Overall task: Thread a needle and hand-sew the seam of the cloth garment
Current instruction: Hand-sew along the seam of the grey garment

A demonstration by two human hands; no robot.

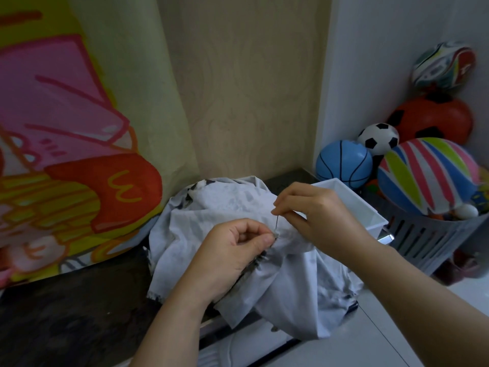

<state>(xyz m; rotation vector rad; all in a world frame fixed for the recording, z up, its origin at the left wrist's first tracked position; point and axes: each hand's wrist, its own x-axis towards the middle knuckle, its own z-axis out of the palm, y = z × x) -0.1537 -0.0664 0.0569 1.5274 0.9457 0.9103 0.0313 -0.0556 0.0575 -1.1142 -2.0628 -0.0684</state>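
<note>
Needle (276, 221) stands pinched in my right hand (317, 215) grip, just above the seam (275, 236) my left hand (232, 250) clamps. Beneath both grips the cloth garment (211, 215) lies bunched on the dark bench (79, 313). Right of them I see a white tray (354, 207) and a basket (428, 234) of balls (423, 176); left, a printed sheet (66, 115).
</note>
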